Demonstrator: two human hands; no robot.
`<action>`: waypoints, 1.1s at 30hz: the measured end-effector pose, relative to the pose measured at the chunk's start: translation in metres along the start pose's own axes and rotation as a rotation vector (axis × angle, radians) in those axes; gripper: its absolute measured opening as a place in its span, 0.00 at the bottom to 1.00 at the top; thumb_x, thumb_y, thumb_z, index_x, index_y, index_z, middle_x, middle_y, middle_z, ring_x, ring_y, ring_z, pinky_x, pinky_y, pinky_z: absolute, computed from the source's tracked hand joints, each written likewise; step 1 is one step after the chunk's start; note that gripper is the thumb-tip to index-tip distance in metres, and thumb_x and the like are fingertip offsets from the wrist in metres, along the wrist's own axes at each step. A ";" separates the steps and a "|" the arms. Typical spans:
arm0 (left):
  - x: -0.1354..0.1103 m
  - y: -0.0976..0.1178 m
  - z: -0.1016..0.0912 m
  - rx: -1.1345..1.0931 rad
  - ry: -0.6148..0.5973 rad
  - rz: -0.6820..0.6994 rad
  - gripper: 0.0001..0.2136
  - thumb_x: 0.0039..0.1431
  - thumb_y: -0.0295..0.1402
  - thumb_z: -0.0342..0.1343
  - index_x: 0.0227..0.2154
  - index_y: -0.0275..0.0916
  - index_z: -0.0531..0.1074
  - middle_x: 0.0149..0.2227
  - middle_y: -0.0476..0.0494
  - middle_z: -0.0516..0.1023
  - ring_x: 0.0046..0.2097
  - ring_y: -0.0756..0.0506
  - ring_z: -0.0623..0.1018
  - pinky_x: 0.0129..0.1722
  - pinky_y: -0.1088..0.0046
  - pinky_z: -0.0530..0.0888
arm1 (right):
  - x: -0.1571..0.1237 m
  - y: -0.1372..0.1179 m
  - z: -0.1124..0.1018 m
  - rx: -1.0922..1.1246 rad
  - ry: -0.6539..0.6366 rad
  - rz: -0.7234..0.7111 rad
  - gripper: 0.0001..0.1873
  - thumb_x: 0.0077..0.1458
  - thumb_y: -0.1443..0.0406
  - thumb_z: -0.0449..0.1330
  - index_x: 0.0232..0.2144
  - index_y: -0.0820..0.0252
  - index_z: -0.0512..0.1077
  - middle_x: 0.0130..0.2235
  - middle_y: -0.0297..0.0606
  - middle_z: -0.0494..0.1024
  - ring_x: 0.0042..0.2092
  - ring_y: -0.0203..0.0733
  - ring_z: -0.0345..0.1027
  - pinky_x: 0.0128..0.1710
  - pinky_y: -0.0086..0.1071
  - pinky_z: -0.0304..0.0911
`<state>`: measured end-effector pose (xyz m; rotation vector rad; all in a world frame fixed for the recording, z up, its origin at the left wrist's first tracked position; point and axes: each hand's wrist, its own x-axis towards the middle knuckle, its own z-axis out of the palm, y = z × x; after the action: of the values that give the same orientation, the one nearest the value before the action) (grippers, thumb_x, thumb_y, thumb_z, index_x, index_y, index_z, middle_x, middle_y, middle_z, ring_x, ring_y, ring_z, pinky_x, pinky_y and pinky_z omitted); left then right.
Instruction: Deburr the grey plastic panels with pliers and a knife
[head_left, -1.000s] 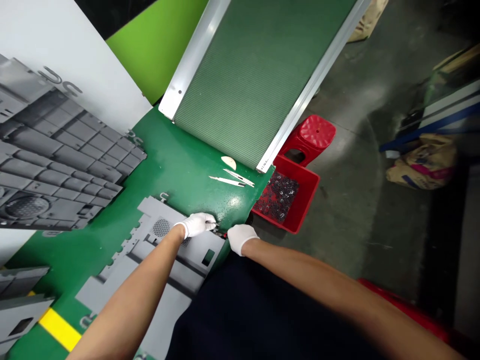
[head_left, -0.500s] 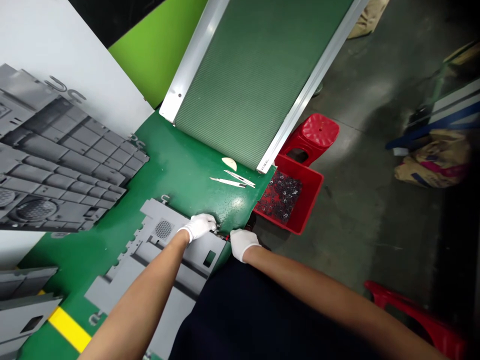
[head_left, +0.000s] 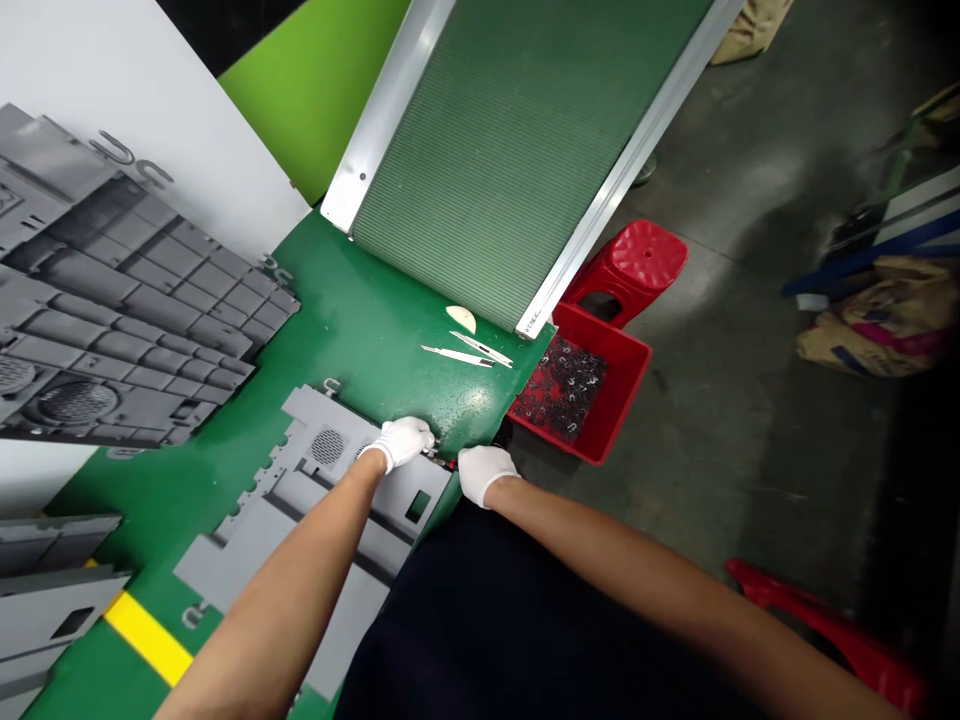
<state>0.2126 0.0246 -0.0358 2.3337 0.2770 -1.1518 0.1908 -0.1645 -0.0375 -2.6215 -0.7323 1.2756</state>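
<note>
A green worktop (head_left: pixel 360 330) fills the lower left of the frame, and a ribbed green conveyor belt (head_left: pixel 517 170) in aluminium rails meets it from the top centre. Large grey die-cut sheets (head_left: pixel 120 300) lie at the left. A red crate (head_left: pixel 600 410) of dark-red scrap (head_left: pixel 562 390) sits past the worktop corner, beside a red stool (head_left: pixel 645 260). A grey panel (head_left: pixel 315 500) lies under the white-gloved left hand (head_left: pixel 401 443), with the gloved right hand (head_left: pixel 486 474) just beside it. A small dark-and-red object (head_left: pixel 444 462) (too small to identify) sits between them at the panel's edge. The left fingers (head_left: pixel 424 432) are closed on it; whether the right fingers (head_left: pixel 499 462) grip it cannot be determined. Two craft knives (head_left: pixel 459 356) and a white half-round piece (head_left: pixel 461 318) lie near the belt end.
</note>
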 end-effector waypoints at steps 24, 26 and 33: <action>0.012 0.118 0.003 -0.925 -0.097 0.488 0.36 0.51 0.34 0.62 0.64 0.40 0.58 0.54 0.35 0.75 0.44 0.45 0.78 0.48 0.64 0.74 | -0.022 0.059 0.043 0.374 -0.003 0.294 0.18 0.52 0.59 0.54 0.39 0.61 0.78 0.43 0.52 0.81 0.45 0.55 0.76 0.43 0.38 0.65; 0.013 0.113 -0.011 -0.813 0.021 0.456 0.35 0.53 0.34 0.60 0.64 0.40 0.57 0.56 0.34 0.74 0.47 0.44 0.78 0.52 0.63 0.72 | -0.021 0.058 0.043 0.402 0.009 0.317 0.18 0.52 0.59 0.53 0.38 0.60 0.78 0.42 0.52 0.81 0.45 0.54 0.76 0.42 0.38 0.65; 0.008 -0.039 -0.114 0.060 0.742 -0.349 0.31 0.57 0.56 0.47 0.54 0.38 0.70 0.59 0.29 0.70 0.57 0.28 0.70 0.50 0.50 0.69 | -0.032 0.051 0.030 0.515 0.038 0.330 0.16 0.52 0.56 0.53 0.35 0.58 0.76 0.41 0.48 0.81 0.43 0.52 0.75 0.38 0.36 0.62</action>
<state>0.2798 0.1183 0.0016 2.7525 0.9457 -0.3721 0.1696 -0.2267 -0.0502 -2.3765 0.0506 1.2719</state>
